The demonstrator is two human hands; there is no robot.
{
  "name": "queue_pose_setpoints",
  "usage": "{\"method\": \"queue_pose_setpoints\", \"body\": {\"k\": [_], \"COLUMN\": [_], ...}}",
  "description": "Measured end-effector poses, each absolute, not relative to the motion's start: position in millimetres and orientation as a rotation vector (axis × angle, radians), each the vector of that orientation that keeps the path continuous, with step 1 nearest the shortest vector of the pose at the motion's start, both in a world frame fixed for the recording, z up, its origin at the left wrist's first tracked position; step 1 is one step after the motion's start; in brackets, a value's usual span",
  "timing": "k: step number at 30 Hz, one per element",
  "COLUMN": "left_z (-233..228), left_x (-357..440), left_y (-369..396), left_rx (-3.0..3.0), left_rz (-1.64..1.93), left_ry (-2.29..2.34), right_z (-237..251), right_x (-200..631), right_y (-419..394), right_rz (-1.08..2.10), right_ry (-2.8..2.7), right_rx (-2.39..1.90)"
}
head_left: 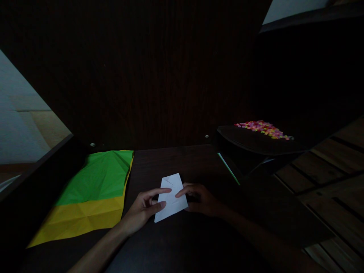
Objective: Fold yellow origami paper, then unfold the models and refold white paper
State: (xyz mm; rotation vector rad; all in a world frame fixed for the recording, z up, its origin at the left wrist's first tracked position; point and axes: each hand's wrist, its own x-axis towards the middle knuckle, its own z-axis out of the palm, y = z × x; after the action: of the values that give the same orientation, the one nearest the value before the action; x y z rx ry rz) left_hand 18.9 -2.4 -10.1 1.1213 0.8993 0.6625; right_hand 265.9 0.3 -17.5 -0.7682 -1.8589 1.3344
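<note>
A folded white sheet of paper (174,206), with a small folded flap near its far end, is held between both hands just over the dark tabletop. My left hand (146,207) grips its left edge, thumb and index finger lying on the top face and the other fingers partly hidden beneath. From the right side, my right hand (200,199) holds the opposite edge with one finger across the top; its remaining fingers are in shadow or partly behind the paper.
Creased green paper (99,176) lies over creased yellow paper (88,214) on the left. A dark curved shelf (241,138) at right bears many small colourful pieces (265,128). Below it is a thin green-and-white strip (229,169). A dark wooden panel (156,76) rises behind the tabletop.
</note>
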Motion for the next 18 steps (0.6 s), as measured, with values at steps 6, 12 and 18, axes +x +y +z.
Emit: {"method": "queue_pose_setpoints", "body": {"k": [6, 12, 18], "left_z": [-12, -10, -3], "left_x": [19, 21, 24], "left_y": [-3, -3, -6], "left_rx": [1.13, 1.19, 1.226], "left_rz": [0.671, 0.676, 0.612], "left_ry": [0.886, 0.919, 0.916], "right_z": [-13, -16, -17], "right_x": [267, 266, 257], "right_y": [0, 1, 1], "right_rz": [1.316, 1.31, 1.3], "right_ry": [-1.896, -1.89, -1.759], "right_rx": [-0.713, -0.746, -0.932]}}
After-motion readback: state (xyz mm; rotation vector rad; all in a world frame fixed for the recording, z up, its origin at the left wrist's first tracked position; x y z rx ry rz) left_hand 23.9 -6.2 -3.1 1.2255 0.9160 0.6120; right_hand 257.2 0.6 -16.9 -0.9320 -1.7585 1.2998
